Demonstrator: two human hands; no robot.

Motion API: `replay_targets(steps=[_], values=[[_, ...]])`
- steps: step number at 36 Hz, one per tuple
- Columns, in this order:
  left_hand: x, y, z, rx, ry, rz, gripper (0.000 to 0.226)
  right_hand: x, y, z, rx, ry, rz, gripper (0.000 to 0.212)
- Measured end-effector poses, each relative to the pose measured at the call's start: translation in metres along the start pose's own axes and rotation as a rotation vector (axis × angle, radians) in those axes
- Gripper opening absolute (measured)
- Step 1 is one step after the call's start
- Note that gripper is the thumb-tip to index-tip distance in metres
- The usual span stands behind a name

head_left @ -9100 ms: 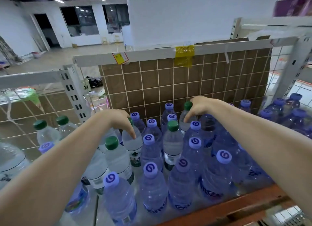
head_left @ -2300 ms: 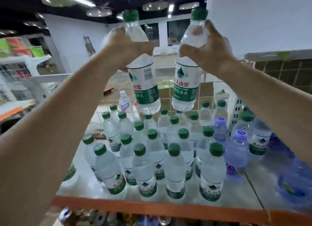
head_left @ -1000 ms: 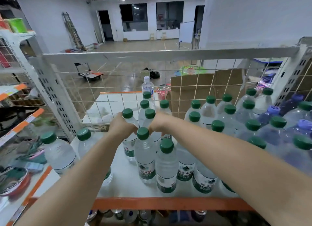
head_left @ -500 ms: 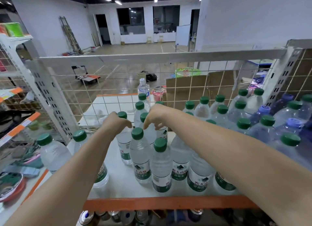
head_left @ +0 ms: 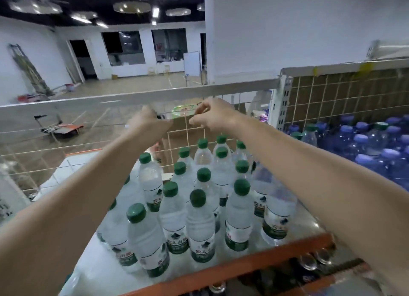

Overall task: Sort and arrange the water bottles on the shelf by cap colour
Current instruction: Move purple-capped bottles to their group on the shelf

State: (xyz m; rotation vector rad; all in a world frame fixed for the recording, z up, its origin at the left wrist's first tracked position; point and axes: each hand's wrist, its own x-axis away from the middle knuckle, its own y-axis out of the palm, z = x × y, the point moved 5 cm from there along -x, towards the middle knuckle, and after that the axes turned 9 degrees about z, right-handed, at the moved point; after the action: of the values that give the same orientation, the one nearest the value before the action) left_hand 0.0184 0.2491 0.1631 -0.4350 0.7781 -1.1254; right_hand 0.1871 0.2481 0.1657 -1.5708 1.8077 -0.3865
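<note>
Bottles (head_left: 200, 225) below both raised, empty hands

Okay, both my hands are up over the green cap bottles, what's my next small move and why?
Probably swing right toward the purple-cap group and pick out the green-cap bottle standing at its near edge. Your left hand and right hand hold nothing, and the green-cap bottles below already stand together.

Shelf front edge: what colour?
Orange; the shelf front edge shows clearly in the head view, below the green-capped bottles.
</note>
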Motion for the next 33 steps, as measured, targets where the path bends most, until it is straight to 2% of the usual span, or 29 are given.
replay_targets(steps=[9, 15, 18, 23, 26, 33], values=[[0.031, 0.098, 0.101, 0.079, 0.117, -0.216, 0.015, 0.000, -0.112, 0.105, 0.066, 0.081, 0.115, 0.027], [0.045, 0.166, 0.145, -0.044, 0.115, -0.331, 0.039, 0.013, -0.161, 0.176, 0.165, 0.115, 0.018, 0.016], [0.050, 0.200, 0.154, -0.075, 0.070, -0.395, 0.035, 0.020, -0.162, 0.211, 0.242, 0.127, -0.083, 0.032], [0.052, 0.237, 0.154, -0.151, -0.033, -0.443, 0.052, 0.036, -0.142, 0.258, 0.281, 0.181, -0.190, 0.048], [0.052, 0.252, 0.156, -0.231, -0.058, -0.463, 0.054, 0.046, -0.127, 0.275, 0.271, 0.205, -0.284, 0.073], [0.053, 0.276, 0.162, -0.389, -0.048, -0.559, 0.057, 0.053, -0.107, 0.292, 0.243, 0.194, -0.303, 0.071]])
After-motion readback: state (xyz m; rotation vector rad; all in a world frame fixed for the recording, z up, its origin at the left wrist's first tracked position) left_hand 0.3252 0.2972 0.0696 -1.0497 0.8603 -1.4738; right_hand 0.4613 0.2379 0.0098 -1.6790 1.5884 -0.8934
